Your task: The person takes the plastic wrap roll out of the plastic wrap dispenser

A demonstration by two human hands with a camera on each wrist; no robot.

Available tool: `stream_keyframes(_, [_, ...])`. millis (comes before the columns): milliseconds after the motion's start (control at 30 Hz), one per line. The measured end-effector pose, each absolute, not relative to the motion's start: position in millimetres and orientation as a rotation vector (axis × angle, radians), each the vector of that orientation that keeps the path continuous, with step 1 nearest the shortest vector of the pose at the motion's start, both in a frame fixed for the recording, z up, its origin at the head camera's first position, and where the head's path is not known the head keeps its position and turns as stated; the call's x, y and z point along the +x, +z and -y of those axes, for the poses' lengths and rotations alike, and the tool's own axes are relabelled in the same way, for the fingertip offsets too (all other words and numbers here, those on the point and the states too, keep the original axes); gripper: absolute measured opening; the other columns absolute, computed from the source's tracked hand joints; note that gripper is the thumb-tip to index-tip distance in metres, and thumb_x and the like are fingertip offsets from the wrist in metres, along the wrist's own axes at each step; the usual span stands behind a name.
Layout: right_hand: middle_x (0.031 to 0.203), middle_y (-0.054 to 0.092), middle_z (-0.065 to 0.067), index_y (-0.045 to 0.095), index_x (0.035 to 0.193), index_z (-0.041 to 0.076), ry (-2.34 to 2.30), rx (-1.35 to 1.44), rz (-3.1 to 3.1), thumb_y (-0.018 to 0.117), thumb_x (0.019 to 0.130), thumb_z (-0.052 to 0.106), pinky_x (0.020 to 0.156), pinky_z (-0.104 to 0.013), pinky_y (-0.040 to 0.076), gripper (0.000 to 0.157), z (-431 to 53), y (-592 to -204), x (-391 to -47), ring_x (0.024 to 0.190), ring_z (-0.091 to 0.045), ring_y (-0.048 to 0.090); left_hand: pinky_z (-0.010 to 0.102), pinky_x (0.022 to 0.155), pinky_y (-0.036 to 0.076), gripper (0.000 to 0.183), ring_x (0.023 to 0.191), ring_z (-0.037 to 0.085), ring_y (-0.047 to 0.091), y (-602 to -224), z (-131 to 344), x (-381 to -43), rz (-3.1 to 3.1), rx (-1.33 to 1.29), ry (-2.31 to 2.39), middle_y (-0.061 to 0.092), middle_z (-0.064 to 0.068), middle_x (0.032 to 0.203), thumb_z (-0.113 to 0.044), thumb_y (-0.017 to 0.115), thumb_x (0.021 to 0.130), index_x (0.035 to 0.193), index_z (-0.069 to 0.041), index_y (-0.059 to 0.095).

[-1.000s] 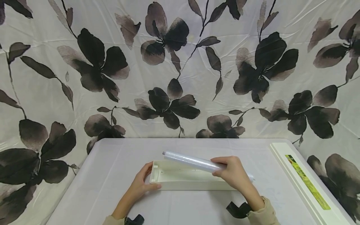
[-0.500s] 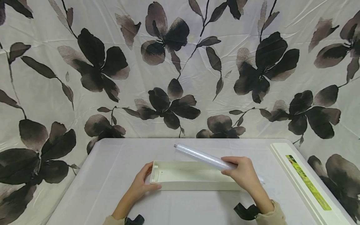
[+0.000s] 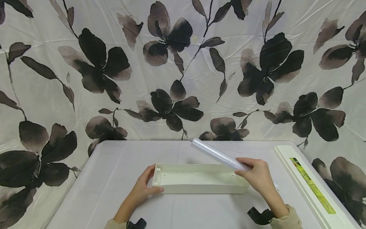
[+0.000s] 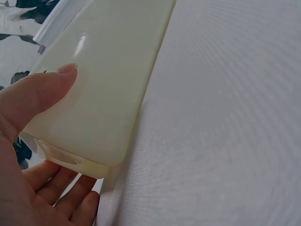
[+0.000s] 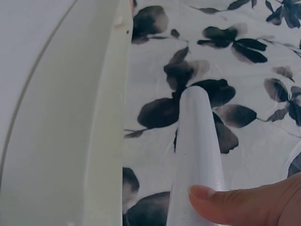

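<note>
In the head view a long, cream plastic box (image 3: 200, 189) lies open side up on the white table. My left hand (image 3: 145, 183) grips its left end, thumb on the front wall. The left wrist view shows that thumb (image 4: 44, 89) pressing the box's wall (image 4: 106, 89), with the other fingers under a slotted end. Above the box's right end, my right hand (image 3: 255, 174) holds a roll of clear cling film (image 3: 213, 153), tilted with its left end raised. In the right wrist view the thumb (image 5: 235, 203) lies across the roll (image 5: 197, 136). The roll's lower part is mostly hidden behind the hand.
A long white lid-like piece (image 3: 288, 165) with a yellow-green label (image 3: 313, 185) lies along the table's right edge. Behind the table (image 3: 137, 152) hangs a floral cloth (image 3: 183, 70). Black straps (image 3: 260, 216) sit at both wrists.
My right hand has carried the cling film roll to the right, its left end rising and the roll tilting more steeply. More of the box's inside shows. The left hand and box stay put.
</note>
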State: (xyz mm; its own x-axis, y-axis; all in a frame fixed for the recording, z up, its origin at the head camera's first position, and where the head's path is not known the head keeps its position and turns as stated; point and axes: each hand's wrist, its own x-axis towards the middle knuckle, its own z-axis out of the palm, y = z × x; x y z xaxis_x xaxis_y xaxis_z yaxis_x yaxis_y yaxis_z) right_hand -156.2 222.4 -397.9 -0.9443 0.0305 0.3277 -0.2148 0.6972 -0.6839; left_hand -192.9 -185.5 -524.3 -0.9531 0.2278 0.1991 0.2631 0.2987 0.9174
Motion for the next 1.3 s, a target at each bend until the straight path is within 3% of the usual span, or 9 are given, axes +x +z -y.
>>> stream_keyframes(467, [0.104, 0.071, -0.024, 0.073, 0.109, -0.006, 1.043, 0.084, 2.537, 0.084, 0.071, -0.003, 0.079, -0.052, 0.056, 0.039, -248.4, -394.8, -160.8, 0.099, -0.040, 0.068, 0.056, 0.114, 0.024, 0.089, 0.136, 0.031, 0.045, -523.8, 186.0, -193.2, 2.504, -0.485, -1.770, 0.051, 0.012, 0.145, -0.017, 0.089, 0.068, 0.145, -0.008, 0.045])
stream_keyframes(633, [0.101, 0.072, -0.023, 0.074, 0.106, -0.005, 1.015, 0.086, 2.503, 0.086, 0.070, -0.002, 0.071, -0.032, 0.057, 0.039, -254.1, -398.0, -163.1, 0.094, -0.037, 0.070, 0.055, 0.114, 0.024, 0.089, 0.136, 0.031, 0.045, -522.9, 185.3, -192.5, 2.512, -0.470, -1.770, 0.051, 0.012, 0.144, -0.018, 0.089, 0.068, 0.145, -0.007, 0.045])
stream_keyframes(800, [0.100, 0.072, -0.024, 0.074, 0.106, -0.006, 1.038, 0.091, 2.509, 0.087, 0.069, 0.001, 0.064, -0.011, 0.049, 0.040, -261.1, -403.1, -163.1, 0.091, -0.036, 0.070, 0.055, 0.114, 0.024, 0.089, 0.136, 0.031, 0.044, -523.5, 185.2, -192.6, 2.512, -0.472, -1.772, 0.051, 0.013, 0.145, -0.018, 0.089, 0.068, 0.145, -0.007, 0.045])
stream_keyframes(1067, [0.102, 0.072, -0.024, 0.073, 0.108, -0.007, 1.065, 0.033, 2.552, 0.087, 0.072, 0.005, 0.067, -0.007, 0.047, 0.041, -274.2, -406.4, -162.0, 0.097, -0.039, 0.069, 0.039, 0.115, 0.030, 0.088, 0.135, 0.031, 0.046, -525.3, 185.7, -193.4, 2.487, -0.514, -1.770, 0.052, 0.012, 0.144, -0.017, 0.088, 0.069, 0.145, -0.007, 0.045])
stream_keyframes(1300, [0.103, 0.072, -0.024, 0.072, 0.111, -0.007, 1.079, -0.066, 2.593, 0.086, 0.075, 0.012, 0.063, -0.010, 0.048, 0.043, -285.8, -410.0, -158.3, 0.098, -0.034, 0.068, 0.039, 0.114, 0.029, 0.088, 0.135, 0.031, 0.046, -525.8, 186.1, -194.1, 2.485, -0.507, -1.782, 0.052, 0.012, 0.144, -0.017, 0.088, 0.069, 0.144, -0.008, 0.045])
